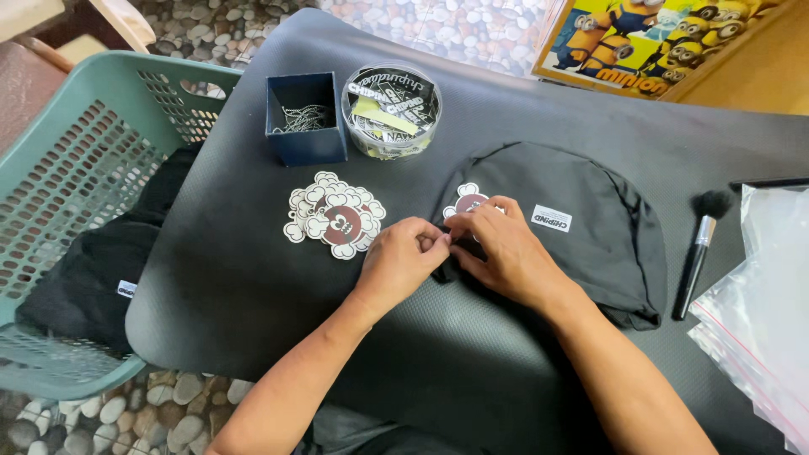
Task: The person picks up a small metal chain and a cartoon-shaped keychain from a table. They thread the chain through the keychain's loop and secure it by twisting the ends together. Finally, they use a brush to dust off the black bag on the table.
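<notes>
A black cap (590, 236) with a small white label lies on the black mat (253, 286). My left hand (403, 257) and my right hand (497, 244) meet at the cap's left edge, fingertips pinched together on a cloud-shaped paper tag (466, 200) with a dark red centre that sits against the cap. What lies between the fingertips is hidden. A stack of the same cloud-shaped tags (335, 215) lies just left of my left hand.
A dark blue box of thin metal chains (303, 118) and a round clear tub of stickers (390, 109) stand at the back. A black brush (701, 244) and clear plastic bags (763, 303) lie right. A green basket (76, 202) holding black fabric sits left.
</notes>
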